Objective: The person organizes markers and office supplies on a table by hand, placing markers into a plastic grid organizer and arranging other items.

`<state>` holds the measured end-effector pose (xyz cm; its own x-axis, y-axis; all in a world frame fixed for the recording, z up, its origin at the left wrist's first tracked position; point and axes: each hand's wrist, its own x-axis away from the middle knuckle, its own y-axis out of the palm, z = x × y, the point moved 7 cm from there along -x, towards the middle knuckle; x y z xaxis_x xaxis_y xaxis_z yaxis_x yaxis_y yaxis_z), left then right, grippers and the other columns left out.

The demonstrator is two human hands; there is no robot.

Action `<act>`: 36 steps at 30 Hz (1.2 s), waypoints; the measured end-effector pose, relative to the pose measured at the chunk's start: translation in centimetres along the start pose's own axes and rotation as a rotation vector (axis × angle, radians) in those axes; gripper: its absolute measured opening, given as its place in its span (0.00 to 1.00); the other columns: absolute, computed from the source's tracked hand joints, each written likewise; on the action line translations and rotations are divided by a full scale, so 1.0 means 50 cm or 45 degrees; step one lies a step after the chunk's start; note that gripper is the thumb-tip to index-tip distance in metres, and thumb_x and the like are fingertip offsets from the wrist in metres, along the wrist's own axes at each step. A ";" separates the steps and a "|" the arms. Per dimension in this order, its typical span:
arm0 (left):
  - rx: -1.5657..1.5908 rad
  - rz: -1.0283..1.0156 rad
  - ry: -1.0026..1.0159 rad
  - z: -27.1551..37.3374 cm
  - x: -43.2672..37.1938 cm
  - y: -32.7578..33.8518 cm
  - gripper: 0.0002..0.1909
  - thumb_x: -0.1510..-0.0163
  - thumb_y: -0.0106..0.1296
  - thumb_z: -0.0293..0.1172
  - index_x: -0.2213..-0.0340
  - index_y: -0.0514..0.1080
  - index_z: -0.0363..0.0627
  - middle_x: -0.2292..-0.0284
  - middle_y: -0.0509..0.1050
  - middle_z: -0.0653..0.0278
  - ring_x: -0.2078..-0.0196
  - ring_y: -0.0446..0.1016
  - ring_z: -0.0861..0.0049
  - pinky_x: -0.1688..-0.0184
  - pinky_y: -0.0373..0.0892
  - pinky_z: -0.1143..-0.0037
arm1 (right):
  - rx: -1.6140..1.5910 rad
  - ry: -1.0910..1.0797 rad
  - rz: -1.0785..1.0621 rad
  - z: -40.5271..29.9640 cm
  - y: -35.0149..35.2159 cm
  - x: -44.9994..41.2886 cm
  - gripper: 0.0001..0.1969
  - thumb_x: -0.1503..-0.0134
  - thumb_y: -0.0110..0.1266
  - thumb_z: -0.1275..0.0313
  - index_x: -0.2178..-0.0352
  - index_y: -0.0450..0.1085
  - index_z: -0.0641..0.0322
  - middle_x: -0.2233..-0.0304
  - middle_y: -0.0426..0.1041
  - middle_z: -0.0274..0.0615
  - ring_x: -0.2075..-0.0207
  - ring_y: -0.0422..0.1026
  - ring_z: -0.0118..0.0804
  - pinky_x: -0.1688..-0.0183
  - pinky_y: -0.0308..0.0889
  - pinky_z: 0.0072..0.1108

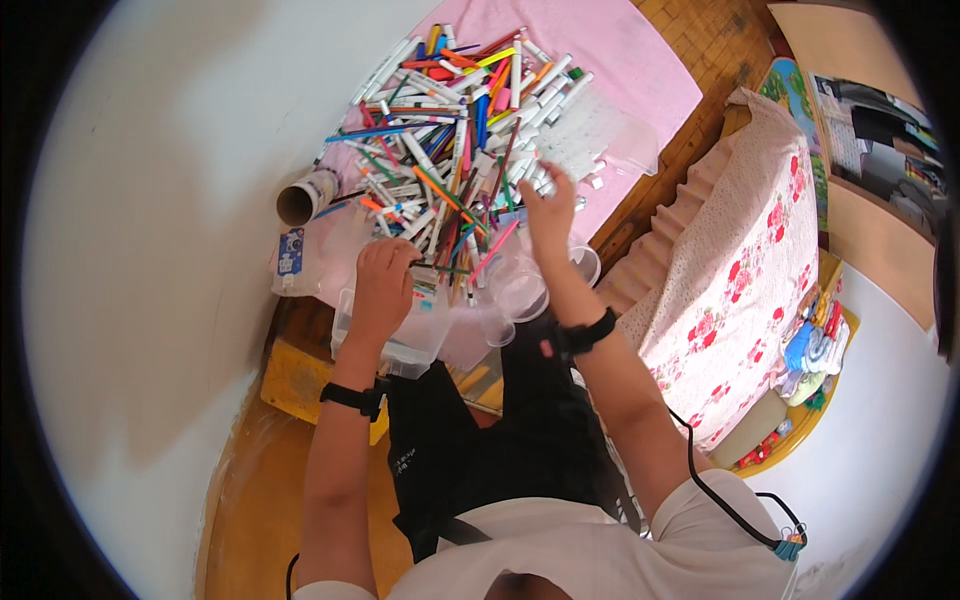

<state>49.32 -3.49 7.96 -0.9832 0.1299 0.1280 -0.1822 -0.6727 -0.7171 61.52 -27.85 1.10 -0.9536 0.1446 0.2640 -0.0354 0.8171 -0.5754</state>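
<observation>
A big jumbled pile of markers and pencils [442,150] lies on a pink cloth [607,37]. My left hand [385,281] is at the pile's near edge, its fingertips pinched on the end of a dark green pencil [446,268]. Below that hand is a clear plastic box [405,341] with a few items in it. My right hand [551,214] hovers over the pile's right side, thumb and fingers apart, with nothing seen between them. Clear plastic cups [519,296] lie between my hands. A pink pencil [493,251] slants just above them.
A cardboard tube [300,202] lies by the wall at left, above a blue printed packet [291,251]. Clear plastic packaging [634,150] is at the pile's right. A bed with a floral cover [720,300] stands to my right. A yellow wooden stool [300,382] is below the cloth.
</observation>
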 end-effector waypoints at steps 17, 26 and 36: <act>-0.476 -0.169 0.439 0.137 -0.347 0.340 0.22 0.56 0.59 0.34 0.56 0.74 0.48 0.47 0.67 0.61 0.41 0.60 0.66 0.37 0.50 0.52 | 0.656 -0.262 -0.328 0.050 -0.099 -0.189 0.41 0.60 0.65 0.64 0.44 0.59 0.65 0.46 0.61 0.60 0.48 0.65 0.60 0.49 0.68 0.39; -0.644 -0.282 0.406 0.101 -0.294 0.335 0.22 0.59 0.63 0.36 0.59 0.75 0.51 0.51 0.69 0.61 0.43 0.61 0.61 0.42 0.55 0.54 | -0.181 0.013 -0.144 0.092 -0.245 -0.217 0.22 0.42 0.55 0.63 0.50 0.65 0.63 0.56 0.73 0.50 0.55 0.72 0.39 0.53 0.66 0.26; -0.583 -0.158 0.447 0.199 -0.481 0.415 0.24 0.55 0.57 0.36 0.54 0.72 0.50 0.49 0.68 0.62 0.42 0.60 0.63 0.39 0.50 0.51 | -0.815 0.230 0.062 0.247 -0.279 -0.168 0.24 0.37 0.51 0.63 0.47 0.63 0.71 0.52 0.70 0.43 0.52 0.67 0.31 0.47 0.60 0.22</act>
<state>69.10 -27.83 -3.20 -0.8794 0.4734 0.0512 -0.1974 -0.2645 -0.9440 66.34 -47.39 -2.66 -0.8825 0.2358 0.4070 0.2445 0.9691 -0.0313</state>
